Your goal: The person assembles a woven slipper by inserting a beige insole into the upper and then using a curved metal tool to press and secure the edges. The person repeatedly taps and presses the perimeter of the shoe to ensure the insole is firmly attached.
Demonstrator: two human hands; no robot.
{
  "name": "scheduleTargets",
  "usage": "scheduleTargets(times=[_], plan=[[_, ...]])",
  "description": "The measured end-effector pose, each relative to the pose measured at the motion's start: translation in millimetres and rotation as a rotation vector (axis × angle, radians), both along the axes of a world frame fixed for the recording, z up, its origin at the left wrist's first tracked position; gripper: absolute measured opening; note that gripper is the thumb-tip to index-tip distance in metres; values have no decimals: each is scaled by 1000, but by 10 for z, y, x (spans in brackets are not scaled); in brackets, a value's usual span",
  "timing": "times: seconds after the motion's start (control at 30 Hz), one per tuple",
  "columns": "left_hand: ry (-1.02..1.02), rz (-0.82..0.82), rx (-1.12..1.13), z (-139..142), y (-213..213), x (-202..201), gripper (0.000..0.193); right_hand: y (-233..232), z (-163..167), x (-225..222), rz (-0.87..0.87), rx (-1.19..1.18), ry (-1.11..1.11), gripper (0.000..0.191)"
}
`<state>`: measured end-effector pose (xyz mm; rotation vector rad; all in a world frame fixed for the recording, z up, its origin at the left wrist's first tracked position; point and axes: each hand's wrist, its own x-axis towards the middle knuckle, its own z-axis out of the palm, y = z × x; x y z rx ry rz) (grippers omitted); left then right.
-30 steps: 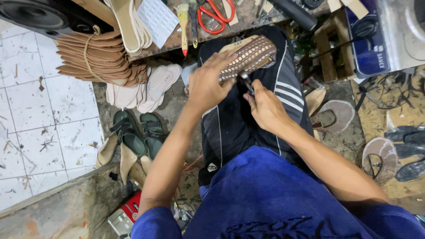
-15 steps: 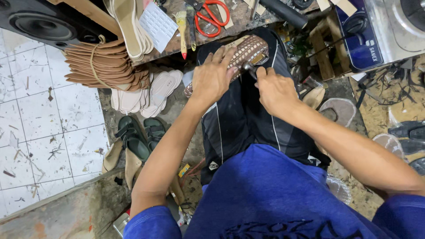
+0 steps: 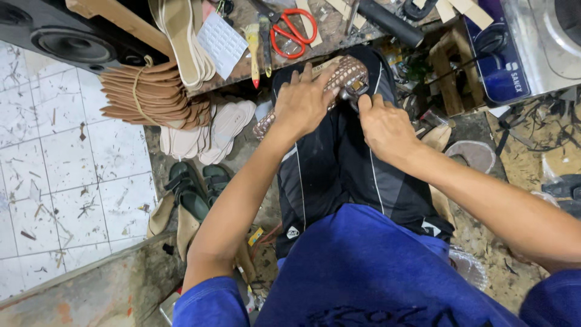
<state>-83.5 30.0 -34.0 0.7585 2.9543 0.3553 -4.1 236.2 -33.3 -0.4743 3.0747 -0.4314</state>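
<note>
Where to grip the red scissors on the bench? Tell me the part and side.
Grip the scissors by the red loop handles, coming from the near, knee side: the loops face the person and lie flat and uncovered, while the blades point away toward the bench clutter.

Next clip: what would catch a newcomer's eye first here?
Both hands meet at top centre: the left hand presses a studded brown strap onto the lap, while the right hand works a small metal tool at its end. Behind them lie red-handled scissors; a tied stack of tan soles sits left.
</note>
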Motion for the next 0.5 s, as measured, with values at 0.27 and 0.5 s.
scheduleTargets(times=[0.27, 0.5], plan=[[-182, -6, 43, 132, 152, -179, 54, 71, 103, -62, -10, -120, -80, 26], [93, -61, -45, -104, 337, -161, 55, 221, 88, 202, -12, -442, -362, 22]])
